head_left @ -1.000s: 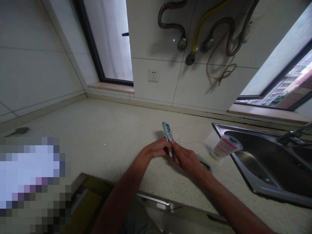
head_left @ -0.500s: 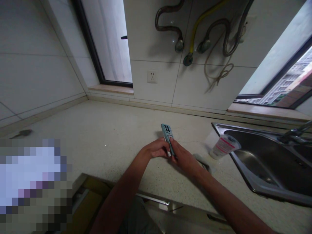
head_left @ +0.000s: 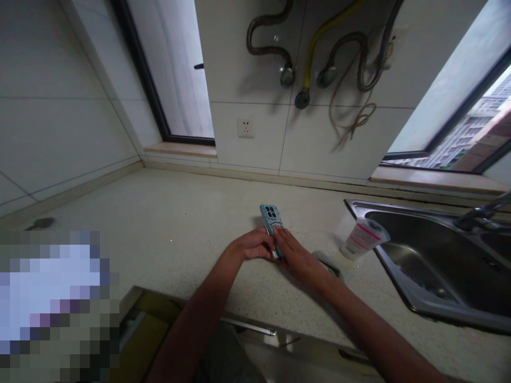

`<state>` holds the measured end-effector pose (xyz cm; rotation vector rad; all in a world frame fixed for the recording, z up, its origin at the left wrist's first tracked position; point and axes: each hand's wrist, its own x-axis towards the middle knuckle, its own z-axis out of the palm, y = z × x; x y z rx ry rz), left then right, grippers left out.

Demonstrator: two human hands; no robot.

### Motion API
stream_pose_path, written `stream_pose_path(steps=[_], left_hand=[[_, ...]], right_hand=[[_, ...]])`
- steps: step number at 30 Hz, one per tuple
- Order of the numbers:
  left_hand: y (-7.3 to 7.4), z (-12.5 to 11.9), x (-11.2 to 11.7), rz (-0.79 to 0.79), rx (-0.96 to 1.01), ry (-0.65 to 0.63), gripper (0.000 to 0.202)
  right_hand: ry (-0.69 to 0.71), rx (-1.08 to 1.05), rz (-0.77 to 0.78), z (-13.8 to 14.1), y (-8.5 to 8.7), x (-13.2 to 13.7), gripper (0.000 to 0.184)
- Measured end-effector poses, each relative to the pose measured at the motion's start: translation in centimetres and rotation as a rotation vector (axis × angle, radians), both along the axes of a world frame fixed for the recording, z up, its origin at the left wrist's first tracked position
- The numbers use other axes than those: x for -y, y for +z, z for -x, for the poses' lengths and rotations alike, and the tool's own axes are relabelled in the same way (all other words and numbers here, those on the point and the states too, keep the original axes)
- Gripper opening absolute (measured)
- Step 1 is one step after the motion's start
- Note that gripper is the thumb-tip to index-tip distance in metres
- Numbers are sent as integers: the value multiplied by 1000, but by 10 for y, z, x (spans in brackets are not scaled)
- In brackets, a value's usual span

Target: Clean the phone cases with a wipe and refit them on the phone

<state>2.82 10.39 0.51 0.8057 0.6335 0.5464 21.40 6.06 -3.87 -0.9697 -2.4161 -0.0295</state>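
Pale-blue phone with a dark four-lens camera cluster [head_left: 270, 214]: left of the sink, held tilted over the tabletop, its back and cluster exposed, the lower part covered by fingers.
Left hand [head_left: 255, 243]: grasping the phone along its left edge near the lower end; bare forearm rising from the lower border of the view.
Right hand [head_left: 297, 258]: grasping the same phone from the sink's side, fingers laid across the lower back.
Stainless-steel sink [head_left: 447, 276] (landmark): set into the tabletop, with a chromed metal faucet [head_left: 477, 218] at its rear edge.
Clear plastic cup with red bands and white print [head_left: 364, 238]: standing just left of the sink, near its rear corner, rim overlapping the sink's edge in this view.
Dark flat object [head_left: 326, 261]: left of the sink, between the cup and the right wrist; partly hidden, identity unclear.
Pale speckled stone tabletop [head_left: 191, 213]: surrounding the sink and extending far to its left.
White square wall socket [head_left: 246, 127]: on the tiled wall, behind and left of the sink.
Yellow hose [head_left: 313, 40]: higher on that wall, behind and left of the sink, between two brownish ribbed metal hoses [head_left: 255, 40].
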Motion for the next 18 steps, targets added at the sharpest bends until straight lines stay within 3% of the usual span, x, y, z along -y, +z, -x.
stream_pose_path(steps=[6, 11, 15, 18], left_hand=[[-4, 1, -2, -33, -55, -36, 53], [-8, -1, -5, -140, -159, 73, 43], [-6, 3, -4, -307, -400, 145, 66], [1, 6, -1, -584, -616, 232, 67]], right_hand=[[-24, -28, -80, -6, 11, 3, 76], [-103, -252, -49, -8, 20, 4, 61], [-339, -554, 85, -13, 32, 4, 42], [-469, -818, 230, -16, 39, 1, 35]])
